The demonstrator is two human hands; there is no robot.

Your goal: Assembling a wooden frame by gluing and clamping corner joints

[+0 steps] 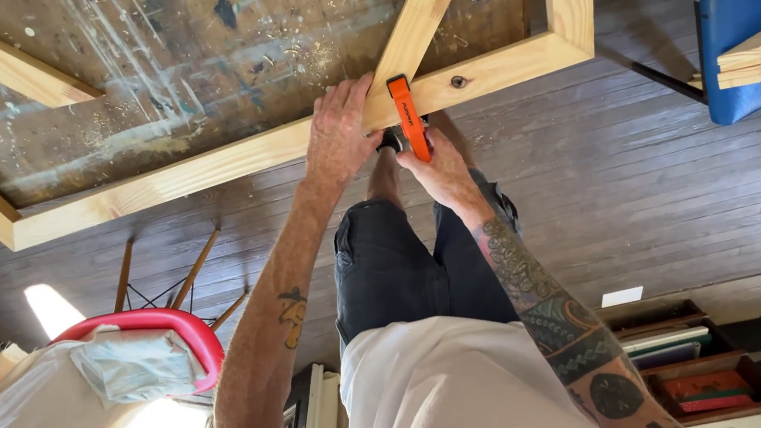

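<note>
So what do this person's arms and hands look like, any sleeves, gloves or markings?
Both arms are bare to above the elbow, with no sleeves, gloves, watch or rings visible. The left hand belongs to a hairy forearm bearing one small tattoo in orange and dark ink. The right hand leads into a forearm covered by a dense sleeve of patterned tattoos in dark, teal and reddish tones.

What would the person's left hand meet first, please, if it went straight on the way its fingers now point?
The left hand already rests on the pale wooden frame; beyond its fingertips probably lies the paint-spattered board inside it.
</note>
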